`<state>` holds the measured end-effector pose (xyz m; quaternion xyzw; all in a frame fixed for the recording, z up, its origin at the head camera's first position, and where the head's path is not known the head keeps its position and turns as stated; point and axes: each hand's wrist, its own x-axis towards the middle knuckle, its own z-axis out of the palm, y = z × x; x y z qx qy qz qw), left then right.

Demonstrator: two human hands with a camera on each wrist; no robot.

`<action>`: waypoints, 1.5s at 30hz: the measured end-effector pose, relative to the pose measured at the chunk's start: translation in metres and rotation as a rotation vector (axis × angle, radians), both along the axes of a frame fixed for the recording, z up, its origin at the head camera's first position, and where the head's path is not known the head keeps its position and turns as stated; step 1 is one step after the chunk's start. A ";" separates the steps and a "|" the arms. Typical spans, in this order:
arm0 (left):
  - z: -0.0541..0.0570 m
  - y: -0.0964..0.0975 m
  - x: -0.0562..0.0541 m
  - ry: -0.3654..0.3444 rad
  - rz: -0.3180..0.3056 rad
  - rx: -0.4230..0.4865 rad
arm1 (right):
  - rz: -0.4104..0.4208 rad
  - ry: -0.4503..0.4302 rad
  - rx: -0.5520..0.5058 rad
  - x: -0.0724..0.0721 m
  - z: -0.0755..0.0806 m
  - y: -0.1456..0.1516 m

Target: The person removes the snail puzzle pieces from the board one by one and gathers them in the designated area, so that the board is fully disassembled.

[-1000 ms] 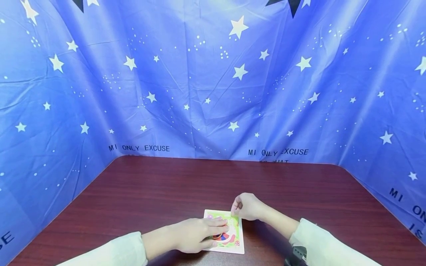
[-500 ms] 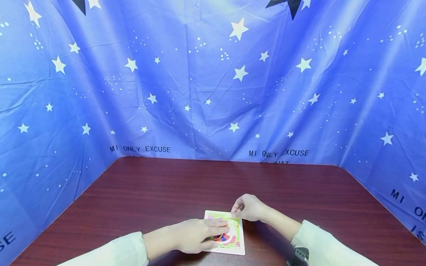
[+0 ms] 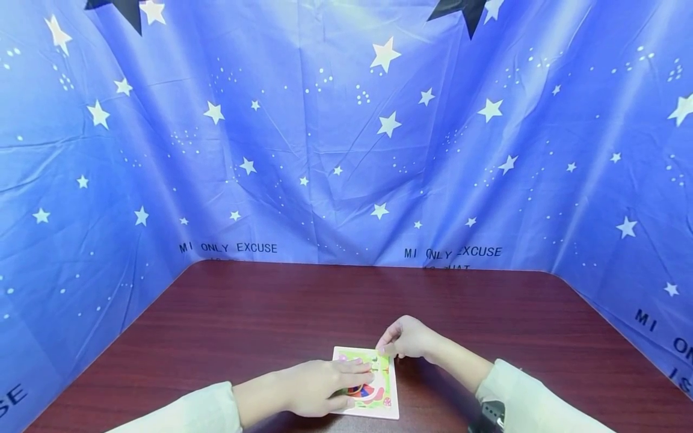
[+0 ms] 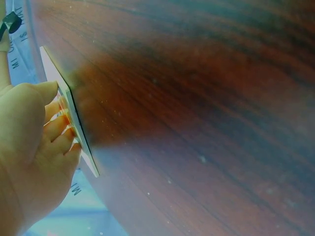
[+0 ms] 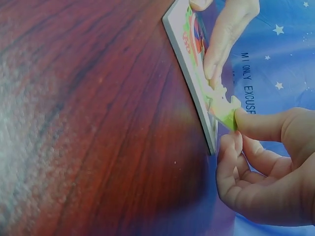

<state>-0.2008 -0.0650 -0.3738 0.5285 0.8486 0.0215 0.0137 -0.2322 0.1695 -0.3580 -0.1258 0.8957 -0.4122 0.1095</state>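
A square jigsaw puzzle board (image 3: pixel 394 388) with a pale rim and a colourful picture lies on the table in front of the person. The left hand (image 3: pixel 319 388) rests on its left part with fingers stretched across the picture, hiding much of it. At the far right corner, the right hand (image 3: pixel 408 340) pinches a green and pale yellow puzzle piece (image 5: pixel 224 110) between thumb and index finger. In the right wrist view, this piece stands tilted up from the board, its inner end close by the left fingertips. The left wrist view shows the left palm over the board's edge.
The dark red-brown wooden table (image 3: pixel 260 307) spreads around the board. A blue star-printed cloth (image 3: pixel 335 120) hangs along its back and sides. A black watch-like band (image 3: pixel 489 415) sits at the right sleeve.
In the head view the scene has shifted slightly downward. Both hands keep their places at the board, and the right thumb and fingers have shifted slightly at the far right corner.
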 end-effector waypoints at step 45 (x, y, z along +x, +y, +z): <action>0.004 0.001 0.002 -0.008 -0.003 0.003 | 0.115 -0.068 -0.181 0.005 -0.001 0.010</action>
